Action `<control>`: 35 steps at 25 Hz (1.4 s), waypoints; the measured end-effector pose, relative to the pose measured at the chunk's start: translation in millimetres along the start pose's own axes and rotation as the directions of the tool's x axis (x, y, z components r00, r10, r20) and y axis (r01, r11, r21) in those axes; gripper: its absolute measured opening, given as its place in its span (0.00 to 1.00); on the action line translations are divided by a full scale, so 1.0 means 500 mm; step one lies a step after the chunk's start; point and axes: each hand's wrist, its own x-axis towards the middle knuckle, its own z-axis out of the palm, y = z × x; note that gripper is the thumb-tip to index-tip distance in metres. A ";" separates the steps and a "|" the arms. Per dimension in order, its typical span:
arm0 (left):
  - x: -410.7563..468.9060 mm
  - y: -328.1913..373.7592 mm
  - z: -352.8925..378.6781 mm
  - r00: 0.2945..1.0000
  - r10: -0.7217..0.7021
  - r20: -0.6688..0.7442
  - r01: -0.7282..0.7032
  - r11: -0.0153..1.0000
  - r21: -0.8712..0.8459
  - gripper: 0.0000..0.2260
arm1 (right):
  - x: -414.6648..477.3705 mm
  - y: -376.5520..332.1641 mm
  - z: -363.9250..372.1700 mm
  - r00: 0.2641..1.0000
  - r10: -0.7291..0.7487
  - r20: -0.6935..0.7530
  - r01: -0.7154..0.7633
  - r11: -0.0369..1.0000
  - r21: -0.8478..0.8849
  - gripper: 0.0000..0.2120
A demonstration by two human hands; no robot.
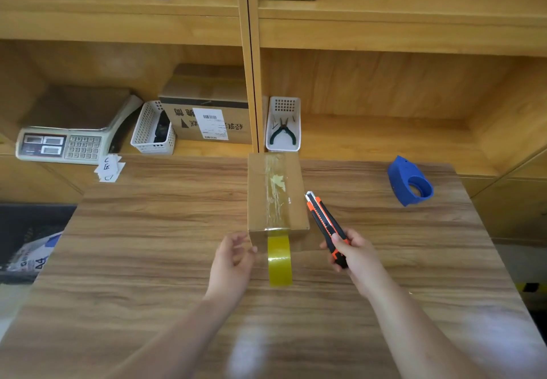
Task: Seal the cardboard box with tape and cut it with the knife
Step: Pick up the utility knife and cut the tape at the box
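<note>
A small cardboard box (276,192) lies on the wooden table (148,245), with clear tape running along its top seam. A yellowish strip of tape (279,260) hangs off the box's near end and lies on the table. My right hand (352,252) grips an orange and black utility knife (325,224), tip pointing away, just right of the box. My left hand (233,255) hovers at the box's near left corner, fingers loosely curled, holding nothing.
A blue tape dispenser (410,181) sits at the table's far right. On the shelf behind stand a weighing scale (71,136), white baskets (154,130), a tray with pliers (283,130) and a labelled carton (207,112). Paper slips (109,168) lie at the far left.
</note>
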 end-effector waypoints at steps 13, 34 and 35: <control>-0.015 0.013 0.074 0.961 -0.206 0.185 0.227 0.968 -0.105 0.24 | -0.049 0.009 0.034 0.996 0.019 -0.087 -0.023 0.999 -0.046 0.10; 0.014 0.000 0.107 0.949 -0.261 0.179 0.264 0.965 0.009 0.17 | -0.040 -0.024 0.000 0.988 -0.005 0.157 0.004 1.000 0.007 0.09; 0.011 -0.002 0.106 0.952 -0.239 0.193 0.240 0.971 0.017 0.11 | -0.042 -0.029 -0.004 0.988 -0.007 0.154 0.010 1.000 -0.018 0.08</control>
